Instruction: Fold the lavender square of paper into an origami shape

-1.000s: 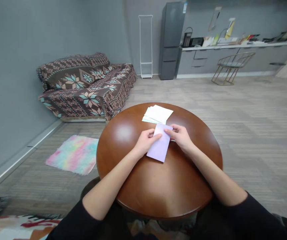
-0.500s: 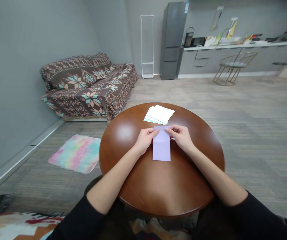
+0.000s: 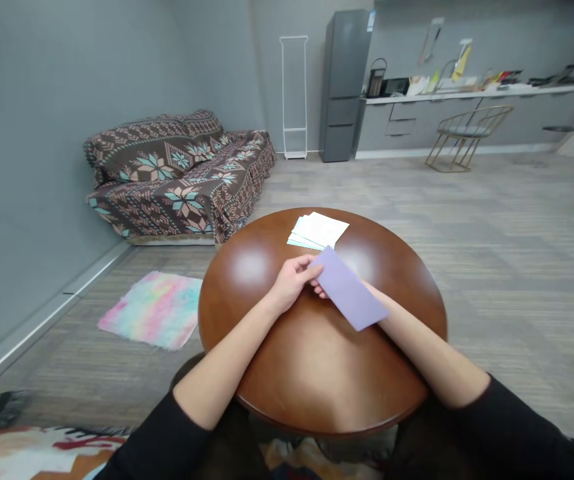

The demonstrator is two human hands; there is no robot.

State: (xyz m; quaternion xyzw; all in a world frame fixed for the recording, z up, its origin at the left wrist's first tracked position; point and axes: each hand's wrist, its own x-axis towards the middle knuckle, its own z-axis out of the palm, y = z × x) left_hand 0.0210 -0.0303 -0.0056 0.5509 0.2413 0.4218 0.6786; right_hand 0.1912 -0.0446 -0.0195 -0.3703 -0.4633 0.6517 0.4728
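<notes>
A folded sheet of purple paper [image 3: 349, 290] is held tilted above the round brown table, its lower end slanting to the right. My left hand [image 3: 293, 281] pinches its upper left edge between thumb and fingers. Behind the paper is my right hand [image 3: 319, 289], mostly hidden; only its curled fingertips show past the left edge, closed against the underside, and the wrist comes out on the right. Beyond my hands lies a small fanned stack of white and pale sheets [image 3: 319, 231].
The round wooden table [image 3: 307, 373] is right in front of me. A patterned, covered sofa [image 3: 181, 177] and a pastel fluffy rug [image 3: 154, 308] are on the left. Farther back stand a grey fridge [image 3: 345, 87], a kitchen counter [image 3: 427, 123] and a wire-backed chair [image 3: 467, 133].
The purple paper has swung from upright to a diagonal, lower end to the right. My right hand has moved from its upper right edge to behind it. My left hand keeps its pinch.
</notes>
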